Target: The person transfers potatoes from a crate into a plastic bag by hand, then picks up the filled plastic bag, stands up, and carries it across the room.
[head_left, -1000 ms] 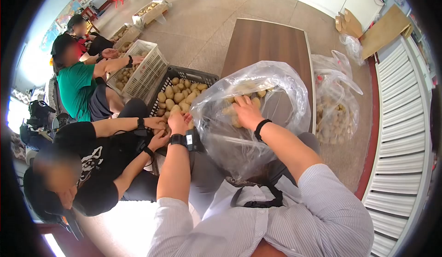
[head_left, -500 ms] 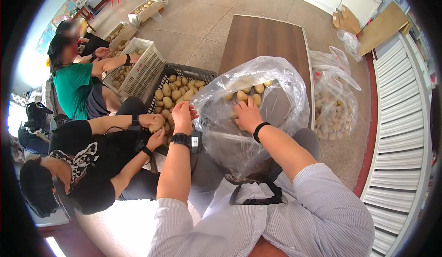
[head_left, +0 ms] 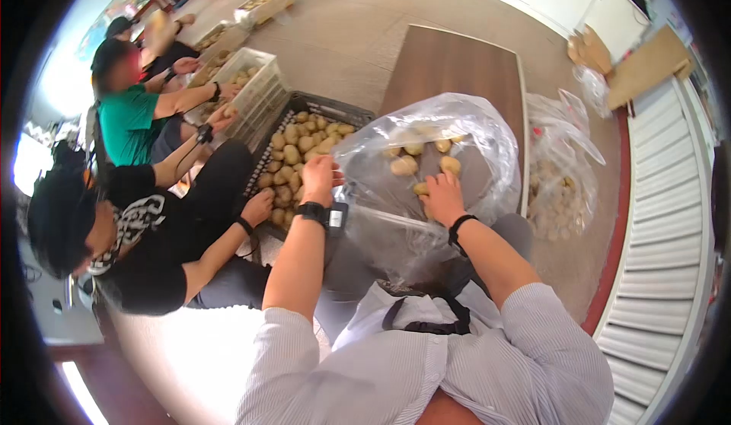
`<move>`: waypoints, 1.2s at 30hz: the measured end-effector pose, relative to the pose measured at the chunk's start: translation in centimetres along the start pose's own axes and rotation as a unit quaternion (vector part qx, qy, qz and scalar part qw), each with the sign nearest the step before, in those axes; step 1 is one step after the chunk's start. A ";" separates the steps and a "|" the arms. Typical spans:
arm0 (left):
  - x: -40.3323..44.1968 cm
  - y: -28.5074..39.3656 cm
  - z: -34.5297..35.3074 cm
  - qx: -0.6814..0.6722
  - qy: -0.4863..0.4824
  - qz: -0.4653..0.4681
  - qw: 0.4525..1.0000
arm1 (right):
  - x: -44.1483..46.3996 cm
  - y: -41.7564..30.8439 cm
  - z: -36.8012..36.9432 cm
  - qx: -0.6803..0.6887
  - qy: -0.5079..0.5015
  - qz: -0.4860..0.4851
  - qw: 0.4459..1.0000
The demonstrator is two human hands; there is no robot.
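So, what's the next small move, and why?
I'd probably bring the left hand over the dark crate for another potato. It sits between crate and open plastic bag with no potato visible in it; the crate is well stocked, while the bag shows only a few. The right hand is already inside the bag, fingers at a potato.

Right hand [head_left: 444, 197] on potato [head_left: 421, 188], clear plastic bag [head_left: 364, 231], black potato crate [head_left: 276, 124]
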State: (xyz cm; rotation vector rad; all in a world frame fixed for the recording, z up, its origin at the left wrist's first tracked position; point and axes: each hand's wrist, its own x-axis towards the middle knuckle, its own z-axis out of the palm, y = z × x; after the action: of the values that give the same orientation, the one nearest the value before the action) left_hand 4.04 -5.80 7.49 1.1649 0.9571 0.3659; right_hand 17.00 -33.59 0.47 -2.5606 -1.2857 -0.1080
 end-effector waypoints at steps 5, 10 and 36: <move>-0.1 -0.8 -0.4 0.061 -0.053 -0.005 0.997 | 0.1 0.3 0.7 -0.019 0.004 0.021 1.000; -0.4 -1.3 -0.2 0.075 -0.117 -0.017 0.990 | 0.7 -1.0 0.9 0.093 0.053 0.105 0.989; 11.8 -11.3 -8.2 0.120 0.015 0.101 0.987 | -4.4 -2.1 1.2 0.029 -0.078 0.046 0.995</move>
State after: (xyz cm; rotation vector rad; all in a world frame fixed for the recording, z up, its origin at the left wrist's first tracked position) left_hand 1.86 2.90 -8.42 1.4863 0.9297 0.4409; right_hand 12.59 -35.44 -1.08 -2.6175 -1.2006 0.1473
